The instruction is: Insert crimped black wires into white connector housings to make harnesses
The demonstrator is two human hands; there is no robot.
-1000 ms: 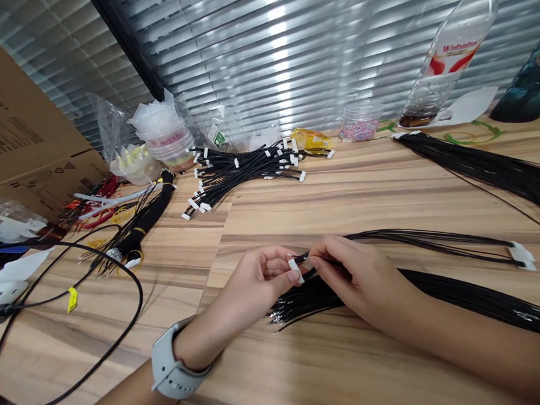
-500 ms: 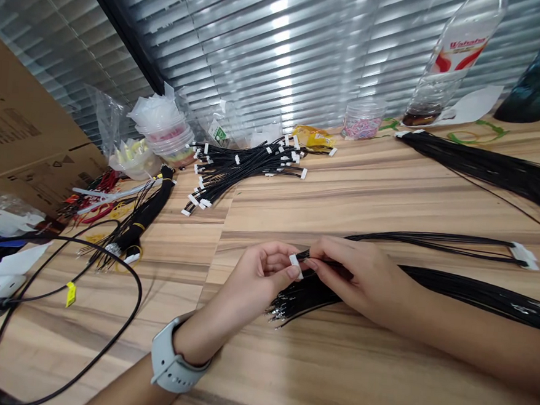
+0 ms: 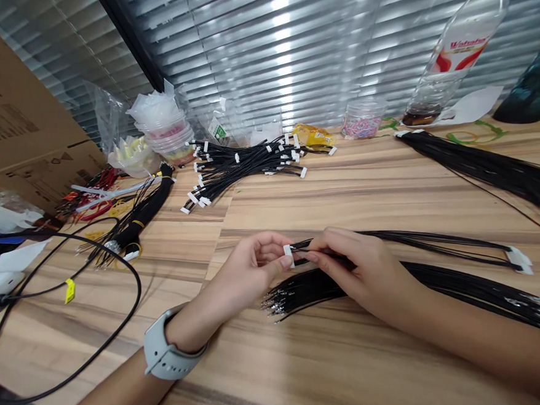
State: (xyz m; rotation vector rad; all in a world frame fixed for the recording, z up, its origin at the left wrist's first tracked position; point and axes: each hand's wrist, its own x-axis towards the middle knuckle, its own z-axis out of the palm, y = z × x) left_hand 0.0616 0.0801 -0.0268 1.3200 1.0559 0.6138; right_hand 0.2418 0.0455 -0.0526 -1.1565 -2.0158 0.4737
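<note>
My left hand (image 3: 249, 269) pinches a small white plastic connector (image 3: 287, 251) between thumb and fingers. My right hand (image 3: 358, 264) holds a thin black wire (image 3: 322, 252) between its fingertips, with the wire's end at the connector. Under both hands lies a loose bundle of black wires (image 3: 310, 292) with bare metal terminals at its left end. Behind my right hand, several black wires (image 3: 434, 240) run to white connectors (image 3: 520, 259). Where the wire meets the connector is too small to tell.
A bundle of black wires with white connectors (image 3: 240, 166) lies further up the wooden table (image 3: 193, 240), beside plastic bags and stacked containers. A black cable (image 3: 57, 329) loops at the left, before a cardboard box (image 3: 26, 111). A plastic bottle (image 3: 455, 61) stands at the back.
Both hands have moved slightly up and closer together. The white connector now sits higher and tilts less, and the view has shifted a little.
</note>
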